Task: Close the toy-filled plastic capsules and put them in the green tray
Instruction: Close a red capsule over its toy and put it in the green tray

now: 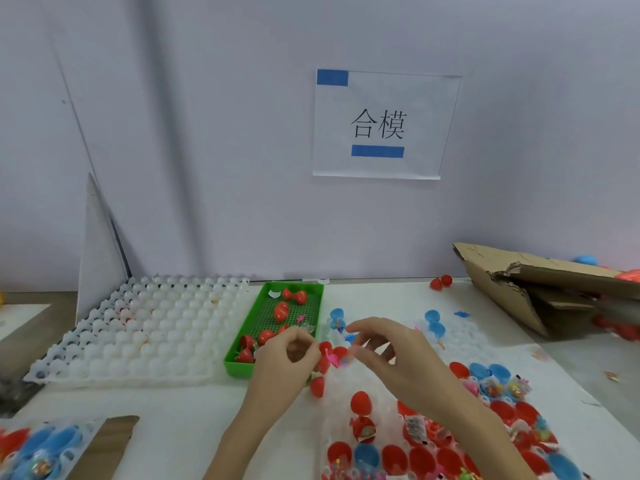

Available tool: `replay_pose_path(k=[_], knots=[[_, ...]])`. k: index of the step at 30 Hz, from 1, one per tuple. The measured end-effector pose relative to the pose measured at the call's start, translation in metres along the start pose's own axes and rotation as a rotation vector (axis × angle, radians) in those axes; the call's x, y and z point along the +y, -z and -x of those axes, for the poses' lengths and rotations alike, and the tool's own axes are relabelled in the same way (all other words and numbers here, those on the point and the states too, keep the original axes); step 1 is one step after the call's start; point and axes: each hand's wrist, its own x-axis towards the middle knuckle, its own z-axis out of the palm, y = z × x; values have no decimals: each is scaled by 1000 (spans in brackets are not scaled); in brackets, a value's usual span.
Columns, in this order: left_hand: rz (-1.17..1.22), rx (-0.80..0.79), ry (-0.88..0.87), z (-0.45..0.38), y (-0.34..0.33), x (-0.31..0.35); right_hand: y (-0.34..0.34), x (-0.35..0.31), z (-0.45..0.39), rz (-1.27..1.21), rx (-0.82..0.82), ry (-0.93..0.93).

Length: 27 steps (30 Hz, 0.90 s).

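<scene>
An open red capsule [333, 353] with a pink toy inside is between my two hands, just right of the green tray [239, 368]. My left hand [284, 358] pinches its left half with curled fingers. My right hand [388, 351] hovers at its right half, fingers bent, thumb and forefinger at the capsule's edge. Several closed red capsules [281, 311] lie in the green tray. Another closed red capsule [317, 388] lies below my left hand. Several open red and blue capsules [426, 459] holding toys sit in a clear holder at the lower right.
A large white moulded tray [138, 327] fills the left of the table. A torn cardboard box [526, 289] lies at the back right. Blue open capsules [433, 322] sit behind my right hand. More capsules [41, 452] sit at the bottom left. A paper sign [381, 124] hangs on the wall.
</scene>
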Motion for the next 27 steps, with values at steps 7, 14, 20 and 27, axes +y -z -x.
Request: replay_pose_path(k=[7,14,20,27], knots=[[76,62,137,3,-7,5,0,-8,3,-98,-78,5],[120,64,185,6,-10,8,1,-1,1,-80,-77,-36],[155,50,170,9,-15,15,-4,3,0,-114,-26,-58],[228,14,205,12,-18,17,-4,1,1,-200,8,-71]])
